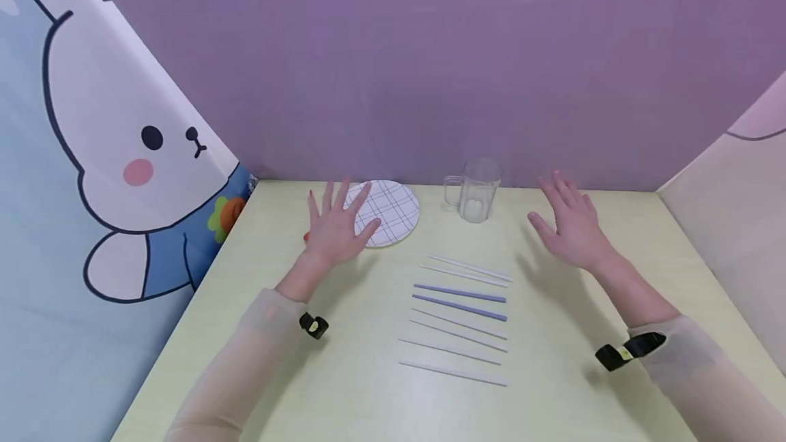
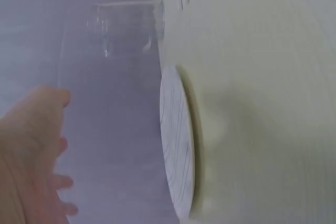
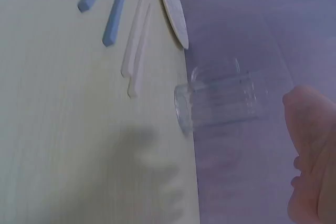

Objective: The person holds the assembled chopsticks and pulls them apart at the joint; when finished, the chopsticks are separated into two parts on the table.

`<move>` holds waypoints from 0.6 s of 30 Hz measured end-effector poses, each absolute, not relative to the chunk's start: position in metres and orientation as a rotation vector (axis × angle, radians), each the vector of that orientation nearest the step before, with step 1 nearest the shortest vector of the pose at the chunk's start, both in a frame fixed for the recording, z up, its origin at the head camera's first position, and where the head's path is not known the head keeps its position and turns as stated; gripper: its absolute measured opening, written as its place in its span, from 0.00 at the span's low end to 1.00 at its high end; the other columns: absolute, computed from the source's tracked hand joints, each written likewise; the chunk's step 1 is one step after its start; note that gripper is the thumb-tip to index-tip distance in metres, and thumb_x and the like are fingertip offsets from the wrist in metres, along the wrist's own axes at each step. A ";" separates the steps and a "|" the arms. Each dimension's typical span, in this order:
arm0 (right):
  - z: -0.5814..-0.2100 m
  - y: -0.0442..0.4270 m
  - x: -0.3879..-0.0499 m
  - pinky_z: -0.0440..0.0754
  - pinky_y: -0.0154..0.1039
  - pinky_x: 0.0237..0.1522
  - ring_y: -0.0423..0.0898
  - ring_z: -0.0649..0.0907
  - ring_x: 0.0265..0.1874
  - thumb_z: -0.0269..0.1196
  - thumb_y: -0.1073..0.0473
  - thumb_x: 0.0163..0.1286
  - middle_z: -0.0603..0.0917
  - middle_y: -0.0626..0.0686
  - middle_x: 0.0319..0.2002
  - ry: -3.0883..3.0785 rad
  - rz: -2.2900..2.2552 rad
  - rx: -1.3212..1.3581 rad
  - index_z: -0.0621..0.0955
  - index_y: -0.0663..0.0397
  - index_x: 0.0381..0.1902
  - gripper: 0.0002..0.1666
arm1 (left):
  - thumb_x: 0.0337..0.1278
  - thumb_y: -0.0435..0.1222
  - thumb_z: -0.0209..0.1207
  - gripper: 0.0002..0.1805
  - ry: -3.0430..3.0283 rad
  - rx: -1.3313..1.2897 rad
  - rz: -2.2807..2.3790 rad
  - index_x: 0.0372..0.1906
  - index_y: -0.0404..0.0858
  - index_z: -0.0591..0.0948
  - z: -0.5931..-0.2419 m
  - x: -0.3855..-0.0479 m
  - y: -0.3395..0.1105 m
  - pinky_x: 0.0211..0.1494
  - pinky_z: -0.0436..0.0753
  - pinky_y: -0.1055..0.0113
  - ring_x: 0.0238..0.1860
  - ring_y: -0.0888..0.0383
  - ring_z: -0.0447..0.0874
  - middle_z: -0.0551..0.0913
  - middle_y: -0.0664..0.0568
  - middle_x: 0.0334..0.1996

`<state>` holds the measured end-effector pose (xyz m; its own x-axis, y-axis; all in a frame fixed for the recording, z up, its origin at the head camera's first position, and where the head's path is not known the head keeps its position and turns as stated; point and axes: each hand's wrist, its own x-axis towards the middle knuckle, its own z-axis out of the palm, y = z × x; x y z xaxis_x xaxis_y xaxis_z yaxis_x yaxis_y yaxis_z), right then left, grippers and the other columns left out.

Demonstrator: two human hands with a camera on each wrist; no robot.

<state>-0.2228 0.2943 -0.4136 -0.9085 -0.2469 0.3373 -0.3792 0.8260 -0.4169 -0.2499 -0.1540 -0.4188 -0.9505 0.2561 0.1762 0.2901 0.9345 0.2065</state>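
My left hand (image 1: 334, 232), fingers spread, is held above the table by the left edge of a round white plate (image 1: 393, 213) with a line pattern, covering part of it. To the right of the glass mug (image 1: 479, 191), my right hand (image 1: 574, 229) hovers with its fingers extended, holding nothing. Several chopsticks lie in a column between the two forearms: white ones (image 1: 469, 268) at the back, two blue ones (image 1: 459, 293), and thin pale ones (image 1: 454, 374) toward the front. The right wrist view shows the mug (image 3: 220, 103) upright beside the white chopsticks (image 3: 137, 51).
A small red-orange thing (image 1: 306, 237) shows partly behind my left hand. A purple wall (image 1: 399, 74) rises behind the table (image 1: 368, 394), and a cloth with a cartoon rabbit (image 1: 123, 155) hangs at the left. A pale cloth (image 1: 737, 203) hangs at the right.
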 end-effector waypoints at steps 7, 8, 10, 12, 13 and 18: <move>-0.420 0.263 -0.211 0.76 0.67 0.64 0.69 0.81 0.64 0.64 0.59 0.77 0.84 0.68 0.63 -2.641 0.705 0.591 0.81 0.67 0.65 0.24 | 0.78 0.58 0.51 0.38 -2.877 -0.757 -0.398 0.85 0.52 0.59 -0.431 -0.247 -0.122 0.82 0.54 0.28 0.84 0.31 0.54 0.58 0.41 0.85; -0.421 0.259 -0.209 0.80 0.65 0.60 0.67 0.85 0.59 0.65 0.60 0.76 0.87 0.66 0.58 -2.638 0.708 0.604 0.83 0.66 0.62 0.21 | 0.78 0.57 0.53 0.38 -2.860 -0.805 -0.424 0.85 0.51 0.61 -0.433 -0.246 -0.116 0.82 0.56 0.30 0.83 0.32 0.56 0.60 0.40 0.84; -0.423 0.251 -0.207 0.84 0.61 0.52 0.62 0.88 0.50 0.66 0.62 0.74 0.90 0.63 0.51 -2.633 0.713 0.643 0.86 0.63 0.57 0.17 | 0.78 0.54 0.55 0.37 -2.820 -0.895 -0.479 0.84 0.49 0.64 -0.436 -0.245 -0.106 0.83 0.59 0.35 0.82 0.33 0.61 0.64 0.40 0.82; -0.425 0.244 -0.206 0.87 0.55 0.46 0.56 0.90 0.42 0.68 0.64 0.72 0.91 0.60 0.45 -2.627 0.712 0.706 0.88 0.62 0.52 0.13 | 0.77 0.52 0.58 0.35 -2.791 -0.973 -0.528 0.82 0.47 0.66 -0.439 -0.244 -0.096 0.83 0.63 0.42 0.80 0.36 0.67 0.69 0.41 0.80; -0.427 0.241 -0.206 0.87 0.52 0.43 0.53 0.89 0.39 0.69 0.65 0.71 0.91 0.58 0.42 -2.628 0.708 0.741 0.89 0.61 0.50 0.12 | 0.77 0.51 0.59 0.35 -2.787 -1.005 -0.547 0.81 0.46 0.68 -0.440 -0.244 -0.091 0.83 0.65 0.45 0.79 0.39 0.69 0.71 0.42 0.79; -0.436 0.228 -0.209 0.84 0.38 0.34 0.41 0.85 0.30 0.72 0.66 0.68 0.89 0.49 0.33 -2.704 0.688 0.900 0.90 0.60 0.43 0.07 | 0.76 0.46 0.62 0.28 -2.819 -1.151 -0.567 0.75 0.44 0.77 -0.445 -0.244 -0.064 0.74 0.78 0.54 0.70 0.48 0.81 0.82 0.49 0.70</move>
